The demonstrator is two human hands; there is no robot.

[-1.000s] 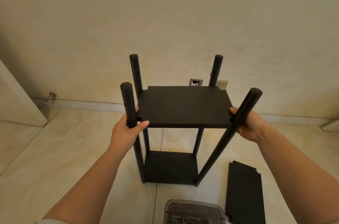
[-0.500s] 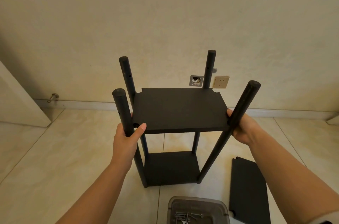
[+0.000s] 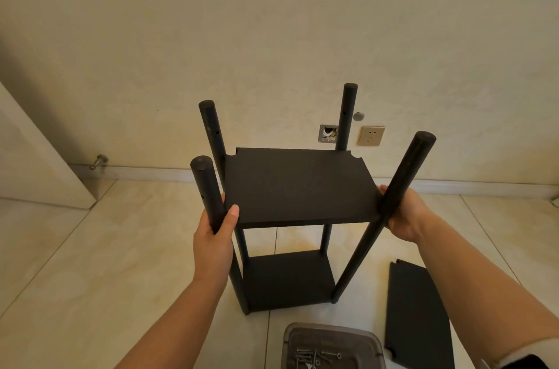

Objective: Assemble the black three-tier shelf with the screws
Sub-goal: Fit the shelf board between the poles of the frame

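The flat black rectangular shelf board sits between both hands: left hand grasps the near-left black round post, right hand grasps the near-right post.

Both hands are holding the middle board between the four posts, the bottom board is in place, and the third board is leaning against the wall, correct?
Not quite. The third board is not leaning against the wall; the head view shows it lying flat on the floor to the right of the shelf. The rest holds: the left hand and right hand hold the middle board between the posts, with the bottom board in place.
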